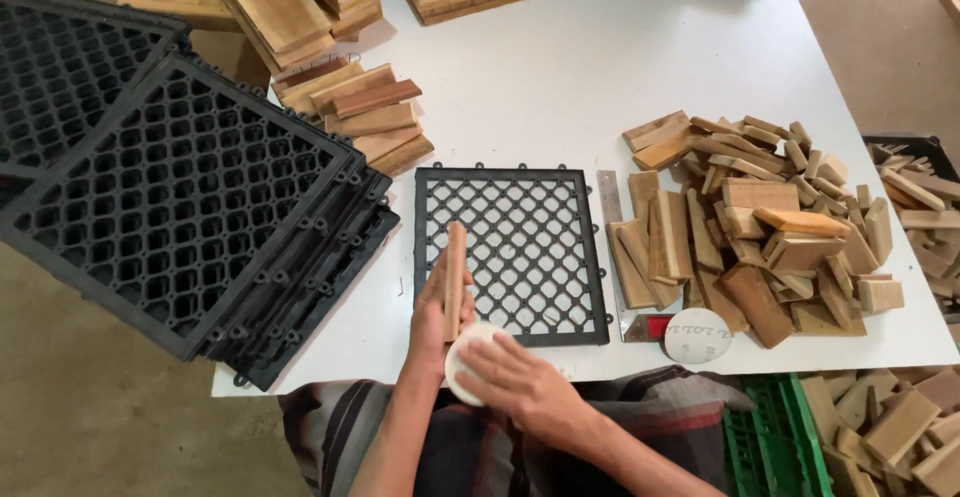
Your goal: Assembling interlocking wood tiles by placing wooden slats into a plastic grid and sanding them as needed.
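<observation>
The large white rectangular tabletop (560, 87) fills the centre of the frame. At the left edge a stack of big black plastic lattice grids (180, 197) lies skewed and overhangs the table's lower left corner; a nudge from the person's elbow could, by the look of it, tip the stack off. At the right of the frame a loose heap of short tan wooden offcuts (760, 227) sprawls to the table's edge, and pieces could slide off there. Stacks of longer brown wooden slats (365, 117) sit in the upper left. Just below centre lies a single smaller black plastic lattice tile (512, 252), with a thin metal ruler (612, 207) just beside its right edge.

At the bottom centre, the left hand (432, 322) is closed around a narrow light wooden slat (455, 282), held upright on edge over the tile's lower left corner. The right hand (520, 382) presses flat on a round white sanding disc (470, 362) against the slat's lower end, fingers curled over it. The risks here seem to be that the disc slips and rubs the left thumb, which lies touching the slat near it, or that uneven pressure rounds the edge. A spare grey sanding disc (697, 335) rests near the table's front edge, half over it, and could fall.
</observation>
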